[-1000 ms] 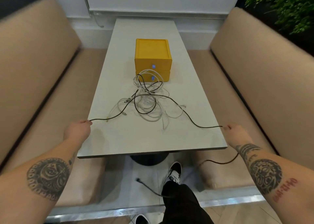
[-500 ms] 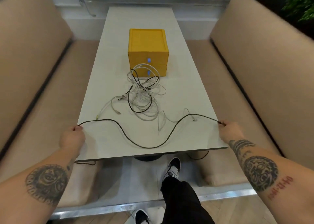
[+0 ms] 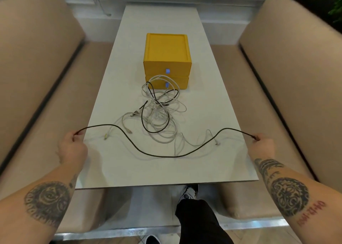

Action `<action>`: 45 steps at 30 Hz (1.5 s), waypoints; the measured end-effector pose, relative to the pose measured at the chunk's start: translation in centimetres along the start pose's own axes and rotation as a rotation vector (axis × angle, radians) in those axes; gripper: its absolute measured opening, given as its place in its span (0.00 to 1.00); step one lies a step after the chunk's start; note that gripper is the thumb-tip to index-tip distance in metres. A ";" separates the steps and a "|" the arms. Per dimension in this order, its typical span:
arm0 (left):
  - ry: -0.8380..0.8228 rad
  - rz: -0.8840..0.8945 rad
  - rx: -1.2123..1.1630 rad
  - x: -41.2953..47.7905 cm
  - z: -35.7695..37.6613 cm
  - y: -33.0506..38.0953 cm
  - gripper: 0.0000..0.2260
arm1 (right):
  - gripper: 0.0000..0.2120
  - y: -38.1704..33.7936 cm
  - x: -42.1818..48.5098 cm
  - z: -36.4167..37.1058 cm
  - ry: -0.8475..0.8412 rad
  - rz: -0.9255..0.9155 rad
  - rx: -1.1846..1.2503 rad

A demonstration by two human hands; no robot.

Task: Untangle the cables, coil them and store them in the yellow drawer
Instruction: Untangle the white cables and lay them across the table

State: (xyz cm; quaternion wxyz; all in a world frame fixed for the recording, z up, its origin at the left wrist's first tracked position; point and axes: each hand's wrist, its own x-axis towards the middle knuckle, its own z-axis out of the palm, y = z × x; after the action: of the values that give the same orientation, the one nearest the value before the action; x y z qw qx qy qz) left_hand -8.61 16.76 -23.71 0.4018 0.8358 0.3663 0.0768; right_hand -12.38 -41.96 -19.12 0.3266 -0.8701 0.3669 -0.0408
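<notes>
A second ago the black cable (image 3: pixel 162 155) ran from hand to hand through the tangle (image 3: pixel 161 114). Now it is out of it and sags in a loose curve over the near table (image 3: pixel 148 175), crossing only a few stray white strands. I judge one cable freed and ready to coil. The left hand (image 3: pixel 73 147) pinches it in curled fingers at the table's left edge, and the right hand (image 3: pixel 262 144) does the same at the right edge. The tangle, with another black cable in it, lies just near of the drawer (image 3: pixel 167 62), whose fronts look shut
</notes>
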 end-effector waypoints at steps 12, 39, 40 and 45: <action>-0.121 -0.052 0.009 -3.6 -0.8 3.2 0.20 | 0.19 -2.2 -1.3 2.0 -0.106 0.102 -0.065; -0.613 0.812 0.411 -10.3 2.1 12.1 0.15 | 0.11 -24.6 -12.5 0.4 -0.257 -0.615 0.292; -0.627 0.841 0.472 -10.5 2.1 12.3 0.16 | 0.11 -25.7 -12.5 -0.6 -0.237 -0.651 0.360; -0.638 0.900 0.636 -10.6 1.9 11.8 0.20 | 0.09 -30.7 -12.5 -5.4 -0.186 -0.726 0.736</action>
State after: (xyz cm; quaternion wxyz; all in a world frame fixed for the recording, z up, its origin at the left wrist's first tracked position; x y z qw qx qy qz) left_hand -8.95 3.70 -14.65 0.1518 0.9681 -0.1534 -0.1273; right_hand -4.32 -20.68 5.59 0.6066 -0.7690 -0.0273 -0.1999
